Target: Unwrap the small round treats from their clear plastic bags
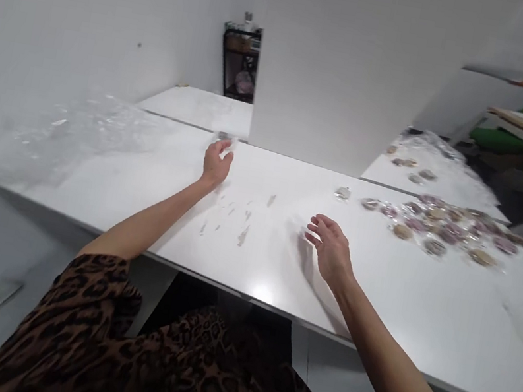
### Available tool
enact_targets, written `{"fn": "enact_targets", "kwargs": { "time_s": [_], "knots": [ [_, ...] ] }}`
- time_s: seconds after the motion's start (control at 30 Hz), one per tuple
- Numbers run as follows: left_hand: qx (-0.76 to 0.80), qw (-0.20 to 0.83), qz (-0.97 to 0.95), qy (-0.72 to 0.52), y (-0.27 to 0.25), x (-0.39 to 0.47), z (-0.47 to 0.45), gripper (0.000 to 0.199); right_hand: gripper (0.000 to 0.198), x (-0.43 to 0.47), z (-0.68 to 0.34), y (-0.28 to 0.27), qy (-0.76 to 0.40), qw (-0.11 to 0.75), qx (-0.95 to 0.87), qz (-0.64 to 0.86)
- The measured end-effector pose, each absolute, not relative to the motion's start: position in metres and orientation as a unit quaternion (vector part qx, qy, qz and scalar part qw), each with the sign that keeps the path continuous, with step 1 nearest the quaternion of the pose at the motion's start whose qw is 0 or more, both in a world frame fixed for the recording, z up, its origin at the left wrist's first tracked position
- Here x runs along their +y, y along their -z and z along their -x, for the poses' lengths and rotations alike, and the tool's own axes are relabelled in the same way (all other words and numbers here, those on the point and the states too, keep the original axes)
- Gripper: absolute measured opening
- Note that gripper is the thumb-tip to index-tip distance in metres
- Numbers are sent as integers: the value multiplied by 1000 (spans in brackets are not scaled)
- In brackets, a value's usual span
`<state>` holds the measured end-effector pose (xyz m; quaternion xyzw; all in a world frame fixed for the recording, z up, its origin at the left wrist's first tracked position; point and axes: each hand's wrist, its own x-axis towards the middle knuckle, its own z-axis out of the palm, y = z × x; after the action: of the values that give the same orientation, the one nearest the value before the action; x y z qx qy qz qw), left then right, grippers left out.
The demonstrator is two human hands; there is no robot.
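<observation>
Across the middle of the frame runs one long white table (383, 310), with a sprawl of clear plastic film (76, 131) over its left end. Toward the right edge lies a cluster of roundish packets (450, 233), brown, tan, grey and mauve under shiny clear wrapping, at least fifteen of them. Two bare hands reach over the tabletop. The right hand (331, 249), just right of centre, is open, its fingers parted and nothing visibly held. The left hand (216, 165), slightly left of centre, has curled fingers at one small dark packet (222, 136) near the table's far edge; it is blurred, so I cannot tell whether they grip it. Five more packets (427, 174) sit on a white surface (455, 194) at upper right. One pale grey packet (343, 193) lies left of the cluster. Several grey marks (243, 236) dot the tabletop between the hands.
</observation>
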<state>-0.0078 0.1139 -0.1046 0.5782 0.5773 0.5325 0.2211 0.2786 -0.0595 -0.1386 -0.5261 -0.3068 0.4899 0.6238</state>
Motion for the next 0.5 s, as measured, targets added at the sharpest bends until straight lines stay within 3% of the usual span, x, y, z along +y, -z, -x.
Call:
{"fn": "enact_targets", "kwargs": {
  "time_s": [0.23,0.4,0.5],
  "knots": [
    [734,160,-566,-339,109,183,55,60,40,-40,-237,161,-474,556,-416,541],
    [739,139,-610,-248,132,234,37,98,41,-41,-245,170,-375,511,-520,573],
    [742,125,-624,-212,143,254,30,89,45,-38,-249,170,-345,484,-546,590]
  ]
}}
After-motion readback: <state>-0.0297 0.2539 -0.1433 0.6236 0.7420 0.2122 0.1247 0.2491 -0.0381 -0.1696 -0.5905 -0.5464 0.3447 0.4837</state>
